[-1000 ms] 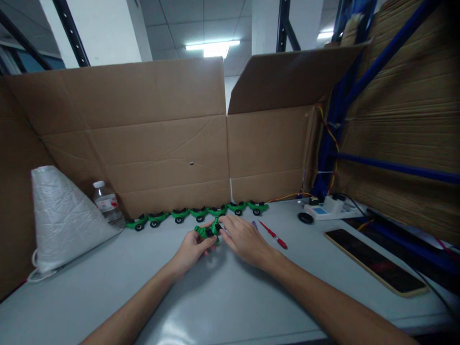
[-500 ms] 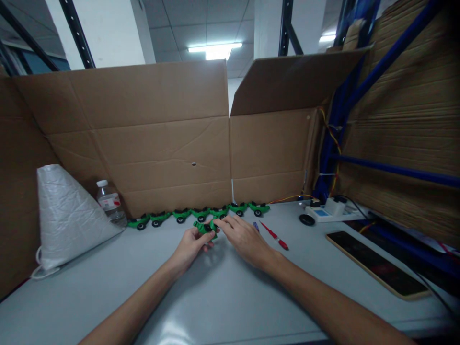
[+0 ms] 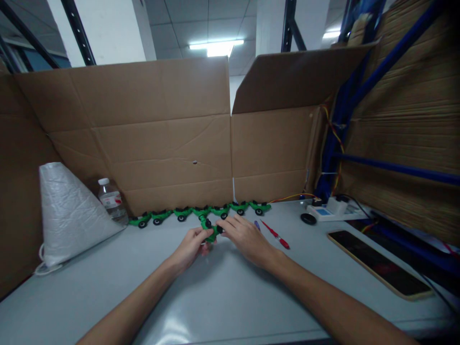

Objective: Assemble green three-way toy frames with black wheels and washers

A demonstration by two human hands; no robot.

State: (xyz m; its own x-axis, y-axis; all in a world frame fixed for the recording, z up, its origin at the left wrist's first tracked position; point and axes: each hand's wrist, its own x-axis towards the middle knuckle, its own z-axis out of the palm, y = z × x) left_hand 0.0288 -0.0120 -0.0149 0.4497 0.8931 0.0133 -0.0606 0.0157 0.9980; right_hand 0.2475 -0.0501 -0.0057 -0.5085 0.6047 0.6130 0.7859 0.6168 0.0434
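Note:
Above the table, my left hand (image 3: pixel 190 247) is closed around a small green toy car (image 3: pixel 212 235) with black parts. My right hand (image 3: pixel 244 237) meets the toy from the other side, its thumb and fingers closed at a round black part that looks like a wheel. Fingers cover some of the toy. Behind the hands, several similar green toy cars (image 3: pixel 182 213) with black wheels stand in a row along the cardboard.
Right of my hands lie a red screwdriver (image 3: pixel 276 235) and a blue pen-like item (image 3: pixel 257 225). Farther right are a black disc (image 3: pixel 308 219), a power strip (image 3: pixel 328 211) and a phone (image 3: pixel 377 261). A silver bag (image 3: pixel 72 220) and water bottle (image 3: pixel 110 199) stand left; cardboard (image 3: pixel 161 143) walls the back.
The toy car in my hands has turned, its one end now pointing up toward the row. A black part now shows by my right fingertips. The view has shifted slightly.

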